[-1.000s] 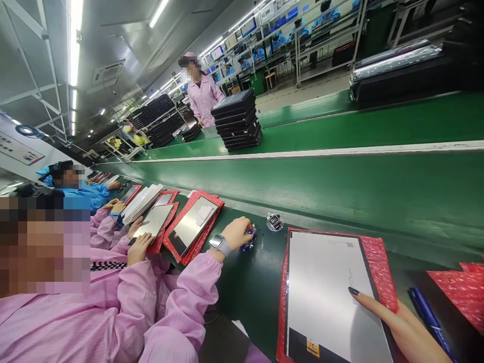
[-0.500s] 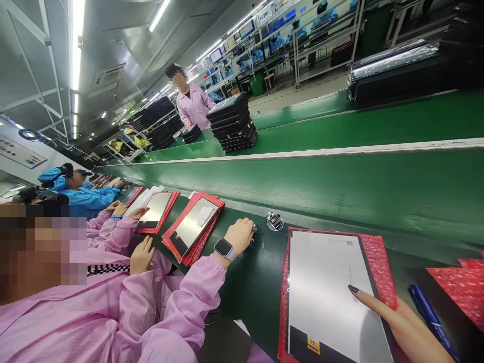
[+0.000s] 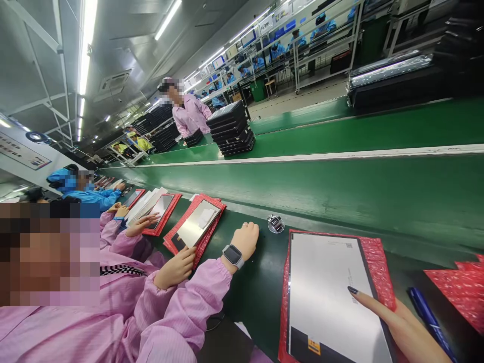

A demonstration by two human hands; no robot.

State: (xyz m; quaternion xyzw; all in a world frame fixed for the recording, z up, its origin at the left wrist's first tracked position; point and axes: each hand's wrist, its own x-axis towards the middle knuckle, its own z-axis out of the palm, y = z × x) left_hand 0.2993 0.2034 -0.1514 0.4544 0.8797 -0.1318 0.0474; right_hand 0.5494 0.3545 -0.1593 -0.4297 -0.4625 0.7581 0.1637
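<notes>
At the lower right, my right hand [image 3: 406, 320] grips the right edge of an LCD panel [image 3: 328, 292]. Its dark-nailed thumb lies flat on the panel's silvery back, while the other fingers are hidden underneath. Under the panel is a red bubble-wrap sheet [image 3: 380, 267], showing along the top, left and right. The panel has a black strip with an orange label [image 3: 313, 346] at its lower end and small printed codes on the back. I cannot see my left hand.
A blue pen [image 3: 429, 320] and more red bubble wrap [image 3: 459, 287] lie to the right. Beyond the panel sits a small round clear item with dark parts [image 3: 276, 224]. On the left a co-worker's watch-wearing hand [image 3: 244, 242] is near another panel [image 3: 196, 224]. A green conveyor [image 3: 340, 191] runs behind.
My right hand and its panel stay nearly still. The neighbouring co-worker's one hand has moved right onto their panel; their watch-wearing hand has lifted slightly from the small items on the table.
</notes>
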